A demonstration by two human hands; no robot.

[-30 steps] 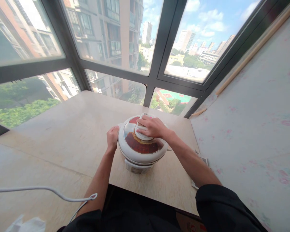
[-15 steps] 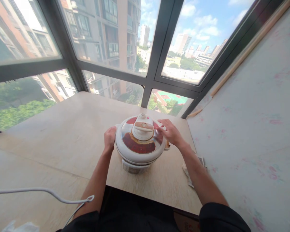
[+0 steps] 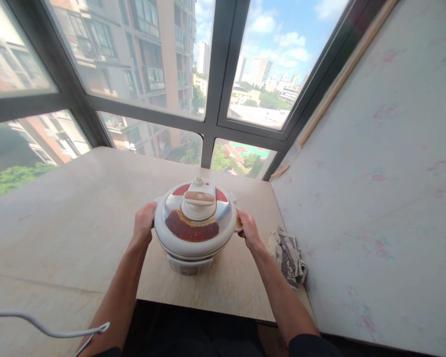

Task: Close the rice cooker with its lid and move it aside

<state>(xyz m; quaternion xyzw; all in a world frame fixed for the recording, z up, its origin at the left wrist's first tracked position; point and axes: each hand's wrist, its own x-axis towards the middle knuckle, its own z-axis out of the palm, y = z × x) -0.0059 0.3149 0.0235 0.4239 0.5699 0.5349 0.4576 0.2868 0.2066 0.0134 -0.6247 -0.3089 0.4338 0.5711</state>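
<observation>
A white electric pressure cooker [image 3: 196, 246] stands upright on the pale tabletop, its round lid closed. The lid [image 3: 223, 218] has a shiny metal top with dark red panels, and a lid handle [image 3: 199, 198] with a peach-coloured grip sits at its centre. On the cooker's left side my left hand [image 3: 144, 220] is closed around the side handle, fingers partly hidden. My right hand [image 3: 249, 228] grips the right side handle [image 3: 239, 220], fingers curled under it. A clear plastic piece or control panel [image 3: 190, 265] juts from the front, its details blurred.
To the right, a crumpled patterned cloth [image 3: 288, 255] lies against the floral-papered wall [image 3: 375, 223]. A white cable [image 3: 40, 325] with a loop hangs across the lower left. Dark-framed windows [image 3: 208, 134] border the table's [image 3: 78, 213] far side.
My right hand has come down from the lid's right edge to the right side handle. My left hand stays at the left side. The view has shifted right, revealing more cloth.
</observation>
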